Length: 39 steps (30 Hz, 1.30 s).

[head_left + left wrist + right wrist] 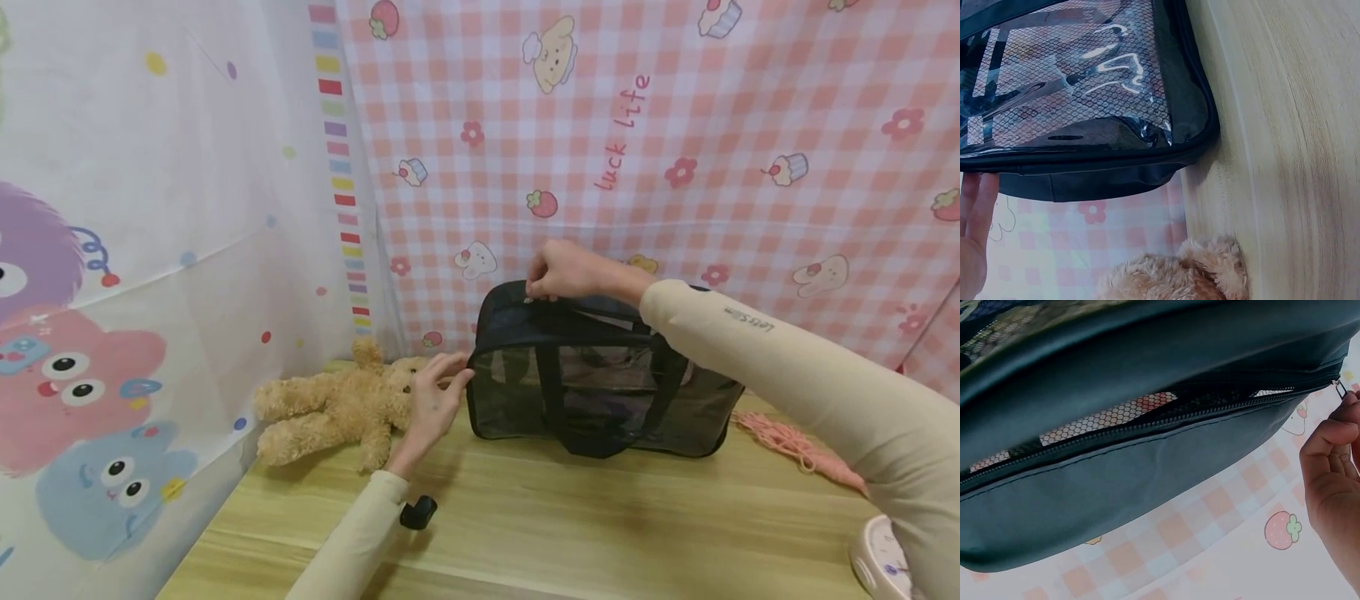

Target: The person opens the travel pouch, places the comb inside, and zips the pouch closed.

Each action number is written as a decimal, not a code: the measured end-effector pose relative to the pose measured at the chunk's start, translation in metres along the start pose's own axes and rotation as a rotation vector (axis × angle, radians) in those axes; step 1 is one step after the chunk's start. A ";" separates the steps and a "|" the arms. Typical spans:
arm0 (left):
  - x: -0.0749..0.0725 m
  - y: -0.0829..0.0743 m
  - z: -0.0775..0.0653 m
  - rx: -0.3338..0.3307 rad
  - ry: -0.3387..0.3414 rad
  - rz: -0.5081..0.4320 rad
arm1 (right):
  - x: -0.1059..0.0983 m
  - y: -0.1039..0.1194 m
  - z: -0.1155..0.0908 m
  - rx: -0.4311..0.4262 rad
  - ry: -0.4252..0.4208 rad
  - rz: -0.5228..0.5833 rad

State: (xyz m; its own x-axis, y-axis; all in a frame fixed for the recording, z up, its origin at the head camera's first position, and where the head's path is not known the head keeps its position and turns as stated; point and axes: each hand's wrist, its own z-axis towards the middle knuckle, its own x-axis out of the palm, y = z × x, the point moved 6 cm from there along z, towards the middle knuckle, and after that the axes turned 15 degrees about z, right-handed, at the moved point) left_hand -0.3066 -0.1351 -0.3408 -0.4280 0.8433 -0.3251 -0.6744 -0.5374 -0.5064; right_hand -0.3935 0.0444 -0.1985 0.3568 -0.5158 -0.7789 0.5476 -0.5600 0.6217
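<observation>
A black bag [510, 392] with clear panels and dark handles stands upright on the table. My right hand [573, 271] pinches the small metal zipper pull [1342, 389] at the left end of the bag's top. Behind the pull, the zipper [1147, 427] gapes, and mesh shows through the slit. On the bag's upper left edge rest the fingertips of my left hand [437, 400], with the fingers fairly straight in the left wrist view. Mesh and glare behind the clear front panel [1085, 75] blur what is inside.
A tan teddy bear [345, 408] lies left of the bag, close beside my left hand. Pink yarn [802, 450] is at the right, partly behind the right sleeve. Nearer stands a pale round clock [873, 558]. A checked cloth [465, 67] hangs behind the wooden table [525, 525].
</observation>
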 end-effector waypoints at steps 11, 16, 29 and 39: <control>0.001 -0.002 0.000 -0.049 0.024 0.020 | -0.003 -0.003 -0.005 -0.013 0.010 0.020; 0.001 -0.004 -0.001 -0.057 0.026 0.028 | -0.003 -0.004 -0.006 -0.003 0.015 0.021; 0.002 -0.005 0.000 -0.054 0.024 0.014 | -0.006 -0.006 -0.010 -0.006 0.025 0.075; 0.001 -0.007 0.000 -0.071 0.039 0.036 | -0.011 -0.011 -0.014 0.034 0.018 0.069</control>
State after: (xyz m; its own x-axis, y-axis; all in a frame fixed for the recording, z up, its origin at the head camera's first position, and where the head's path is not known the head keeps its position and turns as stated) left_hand -0.3029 -0.1308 -0.3375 -0.4267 0.8233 -0.3743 -0.6138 -0.5676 -0.5487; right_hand -0.3925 0.0651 -0.1980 0.4064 -0.5421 -0.7355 0.4954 -0.5456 0.6759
